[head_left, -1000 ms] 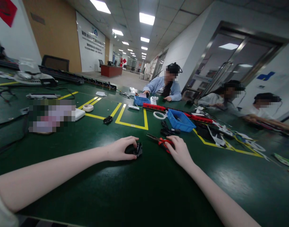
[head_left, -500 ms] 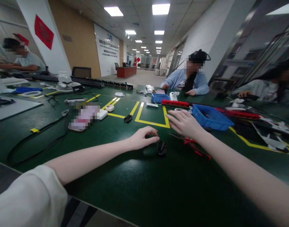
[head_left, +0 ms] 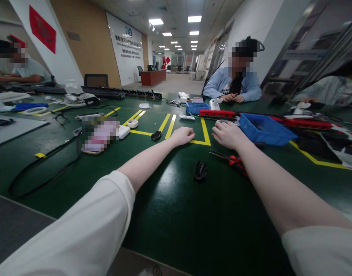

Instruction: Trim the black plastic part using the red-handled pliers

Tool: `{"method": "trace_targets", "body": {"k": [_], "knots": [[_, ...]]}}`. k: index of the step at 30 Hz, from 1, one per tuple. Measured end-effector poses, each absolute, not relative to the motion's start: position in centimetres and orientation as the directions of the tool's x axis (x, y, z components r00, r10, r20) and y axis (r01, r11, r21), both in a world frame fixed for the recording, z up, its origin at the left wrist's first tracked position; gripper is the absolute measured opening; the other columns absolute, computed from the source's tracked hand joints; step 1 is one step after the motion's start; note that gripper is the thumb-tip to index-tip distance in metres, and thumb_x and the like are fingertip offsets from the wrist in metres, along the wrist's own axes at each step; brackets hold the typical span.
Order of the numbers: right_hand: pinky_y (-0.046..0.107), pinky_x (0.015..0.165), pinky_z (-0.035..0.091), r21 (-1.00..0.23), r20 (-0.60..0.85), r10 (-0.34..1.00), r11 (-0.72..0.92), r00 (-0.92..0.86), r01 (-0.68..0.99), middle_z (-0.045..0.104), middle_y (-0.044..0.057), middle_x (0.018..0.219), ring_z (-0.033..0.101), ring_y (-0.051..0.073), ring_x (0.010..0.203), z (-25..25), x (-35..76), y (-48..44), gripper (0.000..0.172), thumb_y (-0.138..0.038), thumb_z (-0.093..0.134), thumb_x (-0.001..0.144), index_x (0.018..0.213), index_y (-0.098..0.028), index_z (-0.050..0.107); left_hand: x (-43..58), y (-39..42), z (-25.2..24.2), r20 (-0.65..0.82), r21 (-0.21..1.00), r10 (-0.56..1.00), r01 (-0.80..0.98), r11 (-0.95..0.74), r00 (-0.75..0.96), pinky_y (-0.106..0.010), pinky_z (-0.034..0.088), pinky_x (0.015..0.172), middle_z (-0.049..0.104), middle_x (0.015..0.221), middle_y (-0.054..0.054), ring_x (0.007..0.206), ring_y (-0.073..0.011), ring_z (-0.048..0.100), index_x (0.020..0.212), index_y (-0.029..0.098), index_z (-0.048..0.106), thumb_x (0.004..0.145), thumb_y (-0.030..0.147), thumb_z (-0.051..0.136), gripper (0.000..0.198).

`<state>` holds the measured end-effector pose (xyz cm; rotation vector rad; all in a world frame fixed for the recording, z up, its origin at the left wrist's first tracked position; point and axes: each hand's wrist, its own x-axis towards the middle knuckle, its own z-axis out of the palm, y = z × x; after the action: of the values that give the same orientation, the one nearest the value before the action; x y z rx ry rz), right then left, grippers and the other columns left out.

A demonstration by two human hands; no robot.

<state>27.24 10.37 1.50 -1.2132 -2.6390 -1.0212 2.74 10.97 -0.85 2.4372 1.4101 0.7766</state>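
Note:
My left hand [head_left: 183, 136] reaches forward over the yellow-taped outline on the table, fingers loosely curled, with nothing visible in them. To its right my right hand [head_left: 226, 135] hovers beside the blue bin, fingers apart and bent, just in front of a pale ring [head_left: 222, 121] that it partly covers. Whether they touch I cannot tell. Closer to me lies a small black ribbed part [head_left: 200, 170], apart from both hands. Pliers with red handles [head_left: 236, 161] lie under my right forearm, which hides their ends. A second small black part [head_left: 156, 135] rests left of my left hand.
A blue bin [head_left: 265, 130] stands right of my right hand; a smaller blue bin [head_left: 197, 107] is farther back beside a red rail [head_left: 217, 113]. At left are a phone [head_left: 101, 138], a white case [head_left: 123, 132], a tape roll [head_left: 132, 124] and a black cable [head_left: 20, 169]. Co-workers sit around.
Both hands have moved forward, away from me; the left has left the area beside the near black part. The person across has brought their hands together.

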Motion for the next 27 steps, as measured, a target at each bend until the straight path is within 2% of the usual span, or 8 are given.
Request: {"method": "trace_targets", "body": {"k": [3,6,17,27], "knots": [[0.035,0.066,0.036,0.522,0.27,0.718,0.45,-0.641,0.724,0.071,0.019,0.094,0.063,0.026,0.082,1.2,27.4,10.4,0.05,-0.034,0.028,0.099,0.088,-0.01,0.07,3.0,11.2,-1.0,0.319,0.375,0.852,0.77,-0.516,0.416,-0.032,0.045,0.074,0.069,0.081,-0.01,0.081,-0.0253,0.063,0.081,0.016,0.069,0.09,0.034,0.055,0.024],[0.032,0.062,0.034,0.505,0.247,0.764,0.424,-0.596,0.752,0.073,0.016,0.081,0.064,0.023,0.072,0.8,27.8,10.2,0.052,-0.036,0.027,0.098,0.083,-0.011,0.07,2.6,11.4,-0.9,0.313,0.329,0.848,0.789,-0.519,0.427,-0.031,0.044,0.073,0.069,0.079,-0.01,0.08,-0.0248,0.062,0.074,0.016,0.067,0.089,0.034,0.057,0.025],[0.035,0.064,0.035,0.448,0.238,0.83,0.366,-0.504,0.815,0.074,0.021,0.086,0.068,0.029,0.077,0.5,28.3,9.1,0.059,-0.04,0.023,0.1,0.093,-0.008,0.072,2.2,11.8,-0.9,0.349,0.28,0.839,0.808,-0.519,0.418,-0.03,0.038,0.068,0.066,0.074,-0.009,0.072,-0.0213,0.056,0.067,0.016,0.064,0.087,0.032,0.053,0.028],[0.034,0.061,0.032,0.389,0.343,0.822,0.316,-0.454,0.865,0.074,0.019,0.088,0.067,0.028,0.075,0.7,28.9,8.5,0.057,-0.042,0.024,0.1,0.089,-0.011,0.07,2.1,10.7,-0.7,0.411,0.369,0.822,0.753,-0.546,0.395,-0.029,0.031,0.06,0.055,0.06,-0.003,0.059,-0.016,0.045,0.058,0.018,0.053,0.085,0.035,0.054,0.032]]}}
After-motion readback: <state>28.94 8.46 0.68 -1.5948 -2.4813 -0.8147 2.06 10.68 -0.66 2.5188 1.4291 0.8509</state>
